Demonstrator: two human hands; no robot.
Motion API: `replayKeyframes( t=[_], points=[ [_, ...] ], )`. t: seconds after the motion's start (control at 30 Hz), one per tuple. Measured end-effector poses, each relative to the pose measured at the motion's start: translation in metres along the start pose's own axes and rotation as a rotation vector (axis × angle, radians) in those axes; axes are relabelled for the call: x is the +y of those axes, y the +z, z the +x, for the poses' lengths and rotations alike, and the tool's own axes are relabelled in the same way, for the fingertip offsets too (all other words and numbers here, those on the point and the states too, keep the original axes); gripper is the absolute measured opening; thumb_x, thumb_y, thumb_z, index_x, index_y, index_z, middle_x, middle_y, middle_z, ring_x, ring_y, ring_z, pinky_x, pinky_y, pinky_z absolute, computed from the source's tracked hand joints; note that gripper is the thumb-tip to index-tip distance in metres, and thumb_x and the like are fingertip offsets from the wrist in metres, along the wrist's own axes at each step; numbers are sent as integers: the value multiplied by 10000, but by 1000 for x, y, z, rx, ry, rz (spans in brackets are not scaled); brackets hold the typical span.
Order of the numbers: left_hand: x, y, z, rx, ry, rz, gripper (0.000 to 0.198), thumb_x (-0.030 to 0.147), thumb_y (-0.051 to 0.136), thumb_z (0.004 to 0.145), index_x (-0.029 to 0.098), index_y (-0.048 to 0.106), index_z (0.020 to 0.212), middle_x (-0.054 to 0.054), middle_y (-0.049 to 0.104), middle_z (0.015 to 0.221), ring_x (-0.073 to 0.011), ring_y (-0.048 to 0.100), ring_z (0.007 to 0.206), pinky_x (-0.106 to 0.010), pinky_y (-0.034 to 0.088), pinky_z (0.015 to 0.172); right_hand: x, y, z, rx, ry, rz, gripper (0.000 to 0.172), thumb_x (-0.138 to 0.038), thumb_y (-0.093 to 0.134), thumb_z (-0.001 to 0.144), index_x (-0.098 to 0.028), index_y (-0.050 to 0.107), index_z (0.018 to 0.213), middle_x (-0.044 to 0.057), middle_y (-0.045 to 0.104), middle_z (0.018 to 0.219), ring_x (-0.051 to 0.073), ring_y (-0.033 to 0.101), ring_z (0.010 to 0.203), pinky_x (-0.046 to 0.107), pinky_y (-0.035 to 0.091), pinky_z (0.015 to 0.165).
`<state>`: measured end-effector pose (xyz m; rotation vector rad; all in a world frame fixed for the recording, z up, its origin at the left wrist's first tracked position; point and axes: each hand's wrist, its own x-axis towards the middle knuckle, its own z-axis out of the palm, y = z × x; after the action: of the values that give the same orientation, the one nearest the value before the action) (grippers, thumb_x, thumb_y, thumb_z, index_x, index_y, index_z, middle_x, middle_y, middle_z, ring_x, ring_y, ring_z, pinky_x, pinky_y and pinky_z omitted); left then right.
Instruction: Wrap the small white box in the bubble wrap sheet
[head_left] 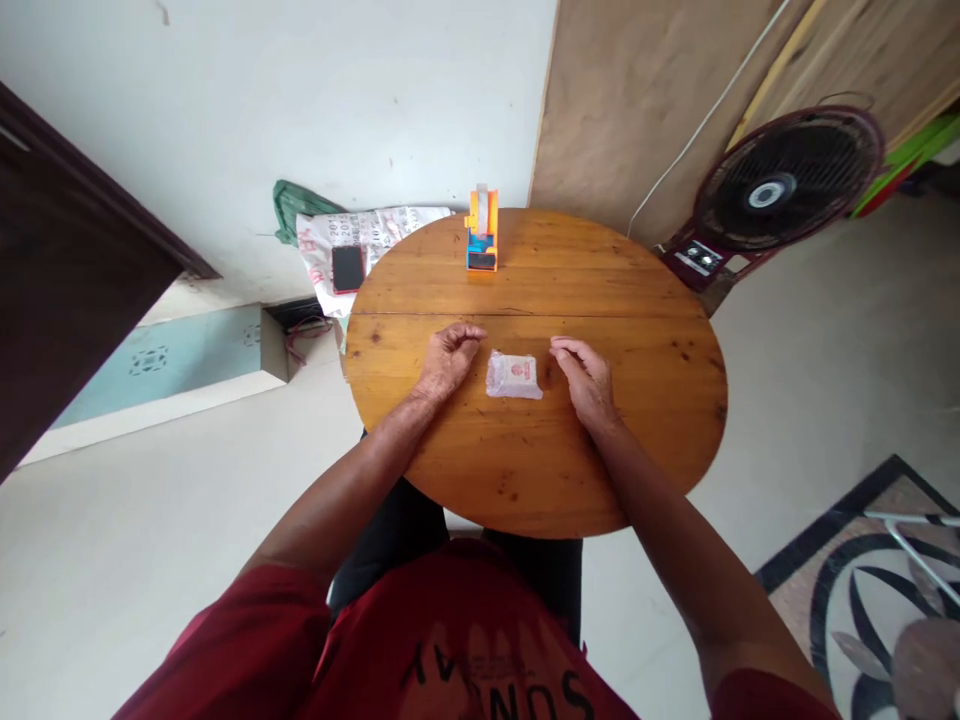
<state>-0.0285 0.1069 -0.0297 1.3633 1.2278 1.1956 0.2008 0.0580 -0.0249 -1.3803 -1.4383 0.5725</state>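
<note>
A small flat packet in clear, wrinkled plastic wrap (514, 374) lies on the round wooden table (540, 480). It bears a white label with a red print. Just left of it, my left hand (452, 358) rests on the wood, fingers loosely bent and thumb apart, holding nothing. On the packet's other side is my right hand (586, 380), its fingers loosely stretched inward and also without anything in them. Neither hand touches the packet. Farther back stands an orange and blue tape dispenser (482, 232) with a roll of clear tape.
Beyond the table's left edge, a phone (347, 269) lies on a printed white sack (319, 240) by a green bag (296, 205). A dark red fan (772, 190) stands at the back right. A wall runs behind the table.
</note>
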Motion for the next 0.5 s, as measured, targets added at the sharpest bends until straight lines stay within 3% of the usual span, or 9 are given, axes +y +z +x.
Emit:
replayKeyframes(
  t=[0.13, 0.23, 0.3, 0.37, 0.5],
  points=[
    [-3, 1, 3, -3, 22, 11, 183, 237, 572, 706, 189, 691, 836, -11, 701, 789, -152, 624, 757, -309, 534, 823, -14, -21, -8, -189, 16, -122, 261, -394, 563, 888, -235, 736, 1000, 87, 733, 1256, 250, 679, 1169, 463, 528, 1022],
    [-4, 0, 4, -7, 43, 3, 172, 223, 567, 700, 188, 683, 822, -14, 705, 796, -158, 637, 791, -317, 534, 859, -23, -54, -39, -253, 20, -384, 346, -381, 562, 900, -240, 697, 1186, 106, 677, 1361, 289, 634, 1254, 522, 508, 1045],
    [-5, 0, 4, -1, 52, -7, 167, 206, 559, 695, 184, 677, 810, -15, 705, 789, -154, 636, 779, -317, 534, 862, -21, -77, -68, -229, -8, -616, 409, -415, 546, 924, -230, 660, 1271, 132, 635, 1418, 339, 566, 1339, 615, 412, 1120],
    [-5, 1, 4, 7, 59, -17, 165, 187, 555, 690, 179, 675, 803, -12, 697, 767, -148, 628, 753, -315, 535, 849, -14, -95, -96, -186, -9, -763, 456, -454, 498, 948, -214, 639, 1308, 157, 593, 1468, 380, 529, 1378, 661, 414, 1092],
    [-4, 4, 5, 16, 63, -22, 158, 148, 557, 689, 174, 672, 794, -9, 674, 725, -155, 623, 752, -321, 535, 839, 0, -107, -124, -29, -45, -877, 484, -449, 446, 967, -185, 635, 1326, 174, 607, 1449, 386, 521, 1388, 653, 411, 1093]
  ],
)
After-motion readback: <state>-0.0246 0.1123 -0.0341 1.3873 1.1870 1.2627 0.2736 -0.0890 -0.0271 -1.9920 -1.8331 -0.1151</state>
